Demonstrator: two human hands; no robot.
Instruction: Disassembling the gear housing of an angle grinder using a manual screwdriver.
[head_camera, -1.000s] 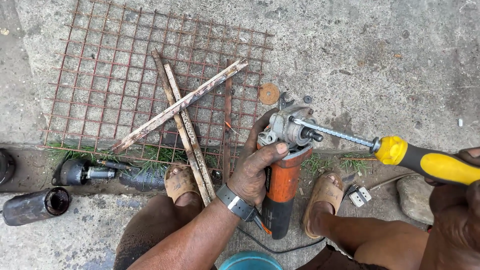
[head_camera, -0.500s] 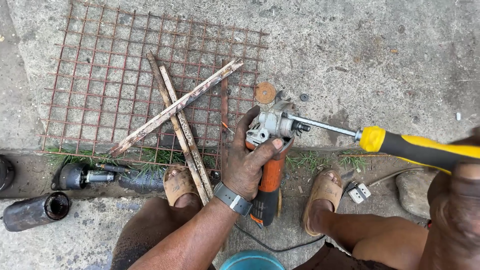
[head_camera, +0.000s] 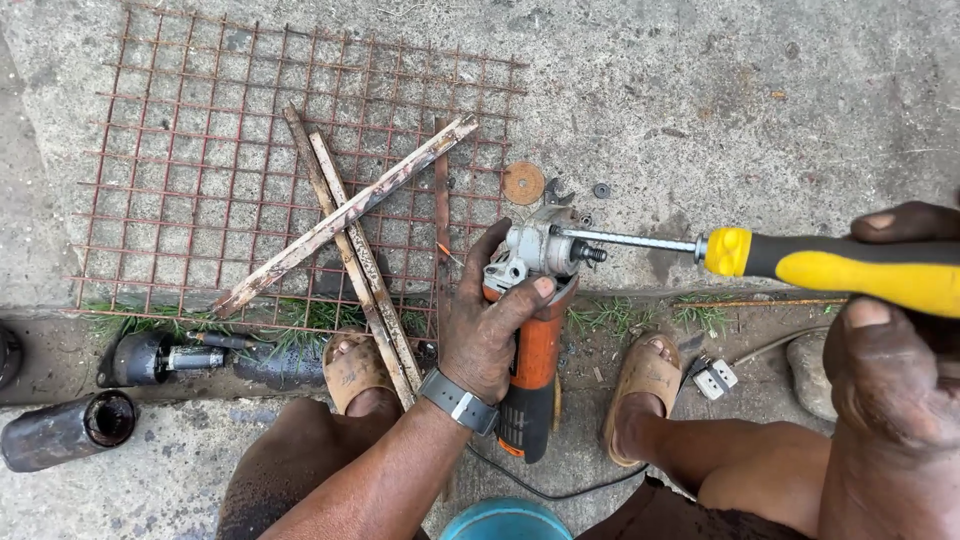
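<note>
The left hand (head_camera: 480, 330) clamps the orange angle grinder (head_camera: 530, 330) steady while the right hand (head_camera: 890, 370), closed around the yellow-handled screwdriver (head_camera: 800, 262), sets its tip into the gear head.

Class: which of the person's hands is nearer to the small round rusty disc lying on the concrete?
Left. The left hand grips the grinder just below the disc; the right hand is far right.

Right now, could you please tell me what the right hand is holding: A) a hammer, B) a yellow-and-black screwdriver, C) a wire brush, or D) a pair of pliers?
B: the right hand grips a yellow-and-black screwdriver whose tip meets the angle grinder held by the left hand.
</note>
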